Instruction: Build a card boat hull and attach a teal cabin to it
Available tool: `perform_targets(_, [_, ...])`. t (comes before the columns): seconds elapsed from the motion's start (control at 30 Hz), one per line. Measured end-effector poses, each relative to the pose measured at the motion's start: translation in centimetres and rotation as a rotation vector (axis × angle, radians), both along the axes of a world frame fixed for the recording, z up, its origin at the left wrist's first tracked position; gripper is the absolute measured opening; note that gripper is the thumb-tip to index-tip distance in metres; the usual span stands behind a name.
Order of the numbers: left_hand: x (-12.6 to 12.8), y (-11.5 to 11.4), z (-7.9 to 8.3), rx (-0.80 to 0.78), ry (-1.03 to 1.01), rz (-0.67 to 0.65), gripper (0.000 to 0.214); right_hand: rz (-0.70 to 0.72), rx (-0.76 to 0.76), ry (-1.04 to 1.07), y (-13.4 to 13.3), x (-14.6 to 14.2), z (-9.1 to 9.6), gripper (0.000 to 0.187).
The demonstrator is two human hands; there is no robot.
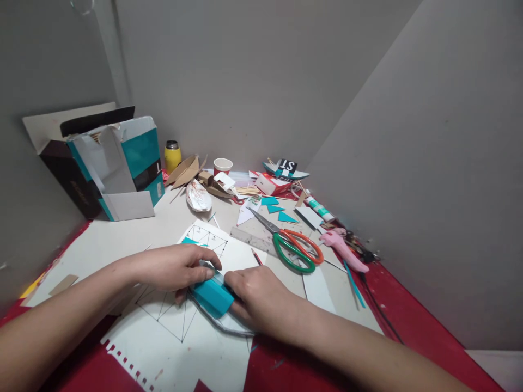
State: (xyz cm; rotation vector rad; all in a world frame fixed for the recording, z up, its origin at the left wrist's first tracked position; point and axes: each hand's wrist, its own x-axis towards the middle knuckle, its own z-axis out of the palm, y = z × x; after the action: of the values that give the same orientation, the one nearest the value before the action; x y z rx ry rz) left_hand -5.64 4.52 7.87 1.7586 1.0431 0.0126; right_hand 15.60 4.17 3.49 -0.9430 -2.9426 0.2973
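Observation:
A folded piece of teal cardboard (pixel 210 298) lies between my hands. Over its upper left end, my left hand (pixel 174 268) is closed, thumb and bent fingers on the card. My right hand (pixel 259 294) grips the opposite edge, its fingertips partly hidden behind the card. Underneath is a pale sheet with a dark edge, partly covered by the hands. A paper with drawn triangles (pixel 163 332) spreads below, torn holes along its near left edge. Scissors (pixel 292 245) with green and orange handles rest beyond my right hand, near a pencil (pixel 256 257).
An open cardboard box (pixel 131 169) stands at the back left, near a yellow bottle (pixel 172 158) and a paper cup (pixel 223 166). Several teal triangles (pixel 287 217) lie beyond the scissors. A pink glue gun (pixel 345 250) and a white-and-green tube (pixel 319 208) are at the right.

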Motion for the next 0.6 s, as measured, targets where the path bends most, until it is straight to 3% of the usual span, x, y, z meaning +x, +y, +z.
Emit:
perform_targets(0.23, [-0.20,-0.11,0.18,0.065,0.028,-0.009,0.040,-0.030,-0.031,-0.037,-0.23,-0.31,0.32,0.010])
perform_targets(0.37, [-0.39,-0.12,0.23,0.008,-0.015,-0.001,0.046,-0.023,-0.006,-0.028,-0.31,-0.31,0.14,0.010])
perform_targets(0.6, [-0.65,-0.10,0.66,-0.017,0.011,-0.014,0.075,0.001,-0.003,0.022,-0.30,-0.13,-0.12,0.010])
